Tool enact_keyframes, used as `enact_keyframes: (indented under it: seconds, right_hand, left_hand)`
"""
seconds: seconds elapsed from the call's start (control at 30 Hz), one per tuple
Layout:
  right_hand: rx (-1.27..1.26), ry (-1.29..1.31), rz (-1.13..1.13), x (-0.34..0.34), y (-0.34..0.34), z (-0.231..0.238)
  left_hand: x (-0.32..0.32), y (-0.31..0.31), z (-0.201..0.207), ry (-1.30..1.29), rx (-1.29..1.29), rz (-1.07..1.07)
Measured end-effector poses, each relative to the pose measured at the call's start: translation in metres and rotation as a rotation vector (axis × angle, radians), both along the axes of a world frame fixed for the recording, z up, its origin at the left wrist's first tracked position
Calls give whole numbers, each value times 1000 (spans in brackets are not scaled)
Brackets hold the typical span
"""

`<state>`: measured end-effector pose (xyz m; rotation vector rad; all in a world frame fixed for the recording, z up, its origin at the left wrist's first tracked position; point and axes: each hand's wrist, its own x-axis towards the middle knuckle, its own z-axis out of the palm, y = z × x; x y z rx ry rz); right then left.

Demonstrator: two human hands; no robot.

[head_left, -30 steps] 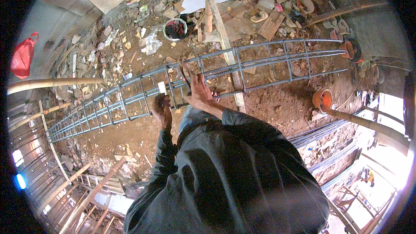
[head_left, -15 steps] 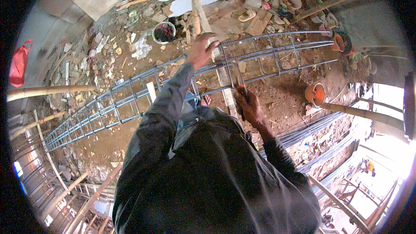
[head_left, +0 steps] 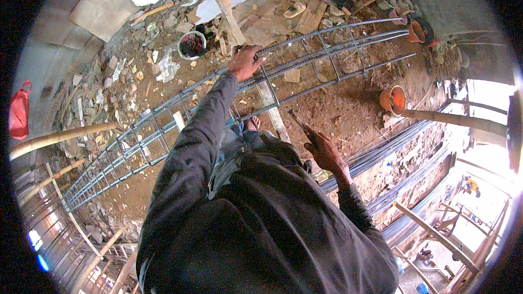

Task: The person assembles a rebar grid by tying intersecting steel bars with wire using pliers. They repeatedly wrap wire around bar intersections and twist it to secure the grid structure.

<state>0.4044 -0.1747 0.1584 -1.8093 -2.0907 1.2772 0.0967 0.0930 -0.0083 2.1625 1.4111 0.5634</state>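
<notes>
A long steel rebar cage [head_left: 328, 53], made of rods with square stirrups, lies slantwise in front of me. My left hand [head_left: 244, 64] is closed over its far upper rod, beside a stirrup. On the near side of the cage, apart from it, my right hand [head_left: 325, 151] grips a slim dark metal hand tool [head_left: 297, 120]. The tool points up and left toward the cage; its grip end is hidden in my fingers, and its exact kind is unclear. A wooden strip [head_left: 272, 110] passes under the cage between my hands.
A bucket with dark contents [head_left: 192, 45] stands among rubble beyond the cage. An orange bucket [head_left: 393, 101] sits at right by a bamboo pole [head_left: 455, 120]. Bundled steel rods [head_left: 389, 149] lie near my right arm. A red bag [head_left: 20, 111] hangs far left.
My right hand has drawn back from the cage toward me and to the right, with the tool. My left hand stays at the far rod. The whole view has shifted somewhat.
</notes>
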Motion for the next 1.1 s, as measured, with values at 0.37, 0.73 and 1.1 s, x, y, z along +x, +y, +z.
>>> enact_keyframes:
  seconds: [0.37,0.73,1.1]
  right_hand:
    - [77,-149,175,9,23,-22]
    - [187,-251,160,4,16,-38]
    - [130,-115,21,-4,8,-58]
  left_hand:
    - [-5,-7,15,-128,-65,20]
    - [-1,-11,15,-54,-62,17]
    - [3,-15,14,214,110,-32]
